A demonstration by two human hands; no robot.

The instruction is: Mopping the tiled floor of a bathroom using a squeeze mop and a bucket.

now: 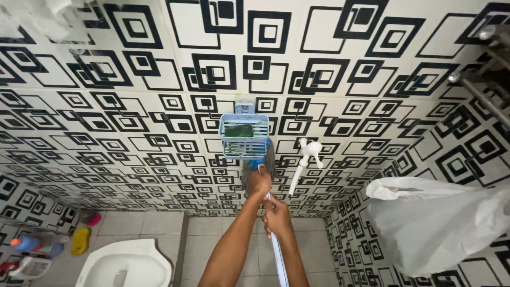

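You've got a light blue wall basket [244, 135] at centre, a white tap [308, 151] just at its 4 o'clock. White plastic bag [435, 223] hangs at 4 o'clock, squat toilet [127, 266] at 7, yellow brush [81, 240] at 8.

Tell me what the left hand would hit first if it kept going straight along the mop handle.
Probably the mop head just past the left hand, then the light blue wall basket on the patterned tile wall; depth is hard to judge.
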